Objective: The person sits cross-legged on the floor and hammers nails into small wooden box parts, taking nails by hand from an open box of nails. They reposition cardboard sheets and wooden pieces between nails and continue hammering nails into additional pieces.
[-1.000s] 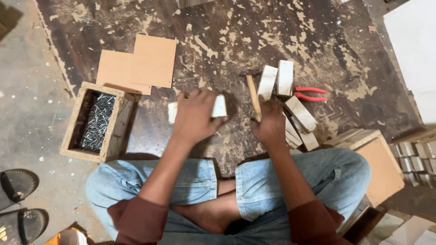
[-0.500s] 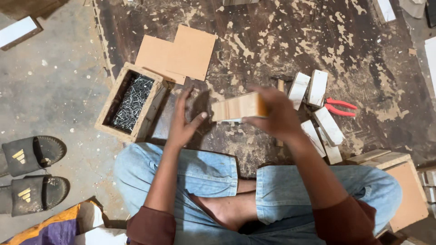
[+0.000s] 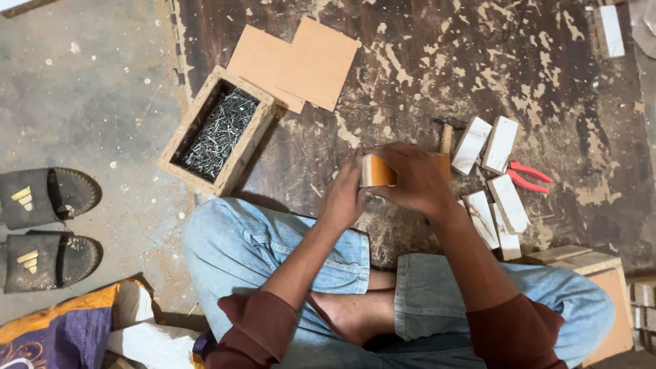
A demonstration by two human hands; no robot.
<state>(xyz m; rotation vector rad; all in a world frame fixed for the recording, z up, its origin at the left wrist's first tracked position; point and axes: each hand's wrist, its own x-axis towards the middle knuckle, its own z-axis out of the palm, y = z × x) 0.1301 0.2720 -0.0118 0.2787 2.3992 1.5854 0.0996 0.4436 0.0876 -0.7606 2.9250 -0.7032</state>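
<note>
Sandals (image 3: pixel 44 229) on concrete floor, wooden box of nails (image 3: pixel 217 131), cardboard sheets (image 3: pixel 301 63), left hand (image 3: pixel 345 195) flat against small wooden block (image 3: pixel 377 171) above lap, right hand (image 3: pixel 417 179) grip closed around it, white wood pieces (image 3: pixel 493 174), red pliers (image 3: pixel 527 176)

- A small wooden block (image 3: pixel 376 171) with an orange-brown face and pale edge is standing upright, lifted just above the stained dark floor, near the sitter's knees.
</note>
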